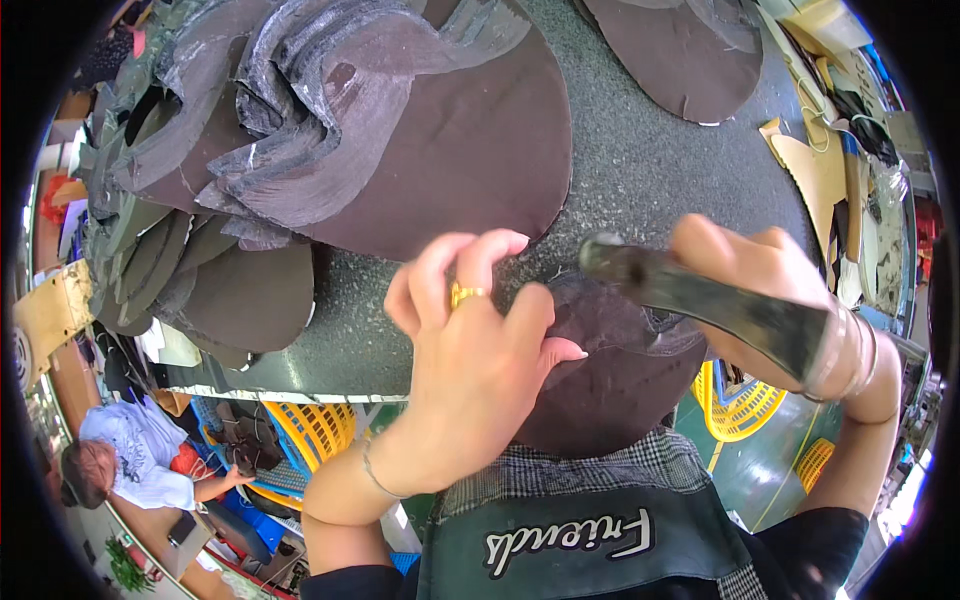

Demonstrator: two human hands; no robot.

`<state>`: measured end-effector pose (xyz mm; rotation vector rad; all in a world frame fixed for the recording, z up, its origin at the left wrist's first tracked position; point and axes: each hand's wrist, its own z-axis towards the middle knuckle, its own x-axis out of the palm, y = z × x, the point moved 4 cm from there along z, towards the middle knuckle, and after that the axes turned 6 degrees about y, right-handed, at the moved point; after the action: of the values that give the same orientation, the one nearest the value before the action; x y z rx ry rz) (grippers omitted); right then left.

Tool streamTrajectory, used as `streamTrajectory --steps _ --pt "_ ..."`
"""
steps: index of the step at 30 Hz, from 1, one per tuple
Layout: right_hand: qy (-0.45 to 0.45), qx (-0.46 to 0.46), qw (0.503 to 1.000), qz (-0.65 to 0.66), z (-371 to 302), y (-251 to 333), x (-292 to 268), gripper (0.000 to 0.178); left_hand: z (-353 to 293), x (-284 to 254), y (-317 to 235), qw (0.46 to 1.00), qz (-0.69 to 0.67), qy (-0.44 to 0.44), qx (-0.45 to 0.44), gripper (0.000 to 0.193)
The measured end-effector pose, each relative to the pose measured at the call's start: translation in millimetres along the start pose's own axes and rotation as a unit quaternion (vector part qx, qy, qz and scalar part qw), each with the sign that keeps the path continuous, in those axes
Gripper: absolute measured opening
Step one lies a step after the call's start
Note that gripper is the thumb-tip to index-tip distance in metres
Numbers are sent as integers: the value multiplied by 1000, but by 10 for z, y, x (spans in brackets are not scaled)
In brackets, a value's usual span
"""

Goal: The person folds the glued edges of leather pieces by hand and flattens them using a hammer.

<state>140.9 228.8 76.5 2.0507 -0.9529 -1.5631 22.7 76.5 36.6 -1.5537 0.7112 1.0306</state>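
Head view: dark grey speckled surface (655, 180) fills the middle, its near edge running across above the apron (600, 545). Brown piece (610, 400) lies at that near edge, its rounded end reaching over toward the apron.

Left hand (470, 345) is over the piece's left side; fingers bent and spread apart, thumb tip over the piece, pinching nothing visible. Whether it presses down, cannot tell. Ring (466, 293) on one finger. Right hand (750, 265), blurred, is closed round a black tool (735, 305); tool end is over the piece's far side, contact unclear.

On the surface: big heap (480, 140) of brown pieces, grey rough edges, far left; smaller stack (255, 300) just below it; more pieces (690, 70) at far right. Tan scraps (808, 180) along the right edge.

Room: green floor (770, 475) with yellow lines. Yellow basket (740, 405) below the surface at right; another basket (315, 435) at left beside a blue crate (207, 415). Co-worker (150, 460) in a light shirt at lower left, one hand near the crate. Plant (125, 568) at the lower left rim.
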Motion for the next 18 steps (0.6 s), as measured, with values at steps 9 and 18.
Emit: streamTrajectory --steps 9,18 --pt "-82 38 992 -88 -598 -321 57 18 363 -185 -105 981 -175 10 86 21" --pt "-394 87 910 -94 -663 -1053 -734 30 1422 -868 -58 935 288 -133 156 58"
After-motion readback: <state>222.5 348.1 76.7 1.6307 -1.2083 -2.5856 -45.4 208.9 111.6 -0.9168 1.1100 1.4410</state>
